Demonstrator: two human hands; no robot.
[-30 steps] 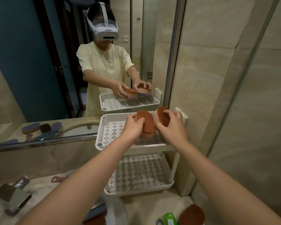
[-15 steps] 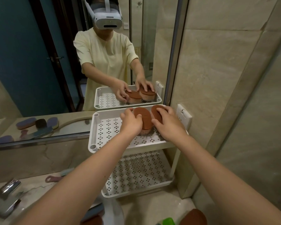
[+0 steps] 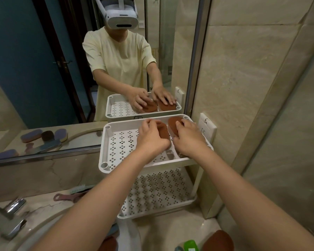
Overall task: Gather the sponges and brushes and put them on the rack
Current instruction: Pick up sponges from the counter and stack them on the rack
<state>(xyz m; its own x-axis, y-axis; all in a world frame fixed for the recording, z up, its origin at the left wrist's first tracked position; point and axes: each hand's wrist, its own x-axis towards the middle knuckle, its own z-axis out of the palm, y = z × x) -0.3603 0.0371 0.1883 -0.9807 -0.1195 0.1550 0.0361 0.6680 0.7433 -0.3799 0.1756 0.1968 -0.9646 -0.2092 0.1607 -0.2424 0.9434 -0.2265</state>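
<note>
— Though left sponge (image 3: pixel 163 132) and right sponge (image 3: pixel 173 124) lie on the rack's (image 3: pixel 104 147) top tier, are they released?
— No. Left hand (image 3: pixel 150 138) grasps 1, and right hand (image 3: pixel 188 138) apparently grasps the other. Brush (image 3: pixel 65 196) and front sponge (image 3: pixel 218 240) remain on the surface (image 3: pixel 170 230).

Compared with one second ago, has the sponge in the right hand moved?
Yes. The sponge went down: it was tilted above the top tray's rim, now it lies inside at the back right corner, under the right hand.

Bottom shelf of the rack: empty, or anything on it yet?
Empty where visible: the bottom shelf shows only bare perforated floor; the left forearm hides its near corner.
</note>
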